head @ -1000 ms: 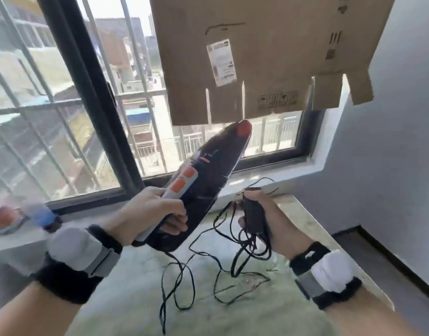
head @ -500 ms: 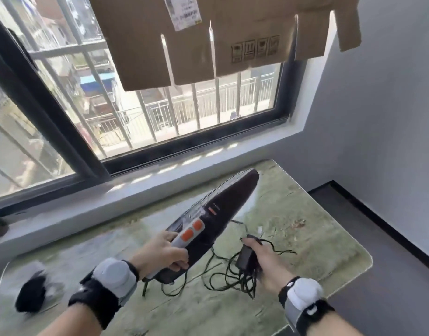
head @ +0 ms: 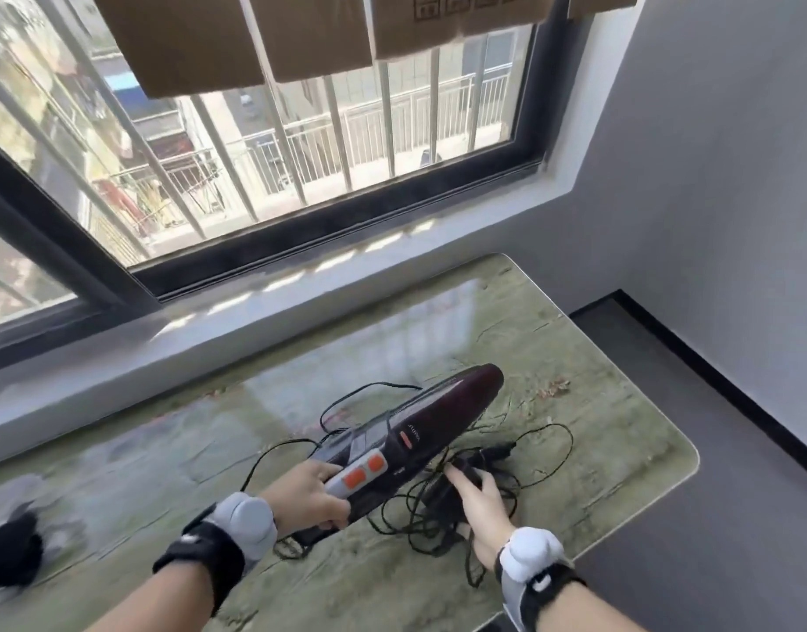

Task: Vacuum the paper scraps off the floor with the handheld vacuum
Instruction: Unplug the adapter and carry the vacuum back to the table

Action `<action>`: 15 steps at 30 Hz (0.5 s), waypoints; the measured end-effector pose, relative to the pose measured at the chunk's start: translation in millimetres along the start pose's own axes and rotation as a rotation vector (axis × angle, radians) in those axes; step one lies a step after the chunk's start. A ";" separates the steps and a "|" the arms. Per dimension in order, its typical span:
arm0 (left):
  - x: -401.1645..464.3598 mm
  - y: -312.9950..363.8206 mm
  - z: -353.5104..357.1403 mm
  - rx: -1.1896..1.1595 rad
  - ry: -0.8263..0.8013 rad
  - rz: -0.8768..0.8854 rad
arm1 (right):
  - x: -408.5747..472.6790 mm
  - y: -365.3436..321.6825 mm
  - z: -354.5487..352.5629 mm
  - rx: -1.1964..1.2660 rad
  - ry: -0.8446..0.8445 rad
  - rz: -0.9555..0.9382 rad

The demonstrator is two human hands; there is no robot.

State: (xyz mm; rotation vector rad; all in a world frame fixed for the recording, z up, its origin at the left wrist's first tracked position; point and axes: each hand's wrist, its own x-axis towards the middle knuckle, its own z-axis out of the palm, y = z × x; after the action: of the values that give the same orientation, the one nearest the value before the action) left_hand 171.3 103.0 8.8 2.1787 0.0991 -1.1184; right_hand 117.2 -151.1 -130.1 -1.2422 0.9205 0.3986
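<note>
A: What's different from a second ago?

B: Nearest first. The left hand still has its grip wrapped round the grey handle of the dark maroon, wedge-shaped handheld vacuum, thumb just behind the two orange buttons. A second ago the vacuum was raised with its nose up against the window; now it is lowered, nose slanting away and to the right, low over the glossy green marbled worktop. Whether it rests on the surface I cannot tell.

A: And the other hand?

B: The right hand was lifting the black plug-shaped adapter off the surface. Now it is down beside the vacuum's handle, fingers laid over the adapter, its grip loosely curled about it, amid the thin black tangled cord that spreads beyond and to the right.

A: Anything farther out?

B: Past the vacuum's nose, a few small brownish flecks on the worktop, then the grey sill and barred window. Right of the right hand, dark grey floor; no paper scraps show there.

A: So for the task?

B: I'd judge vacuuming hasn't begun; the cord looks to need sorting first.
</note>
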 end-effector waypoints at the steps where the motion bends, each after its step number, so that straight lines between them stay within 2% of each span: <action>1: 4.0 -1.6 -0.6 0.024 -0.004 -0.003 | -5.3 -2.2 0.5 0.000 0.004 0.002; 5: 19.3 -9.8 5.9 0.087 -0.052 -0.008 | -16.8 -6.5 0.6 0.018 -0.018 0.029; 15: 26.4 -11.1 19.1 0.245 -0.044 0.055 | -17.9 -5.8 -9.9 -0.024 0.017 -0.027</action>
State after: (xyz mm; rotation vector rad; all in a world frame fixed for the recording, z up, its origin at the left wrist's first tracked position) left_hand 170.7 94.0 -24.5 2.3537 -0.1228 -1.1989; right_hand 107.0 -158.3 -113.0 -1.2801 0.9149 0.3789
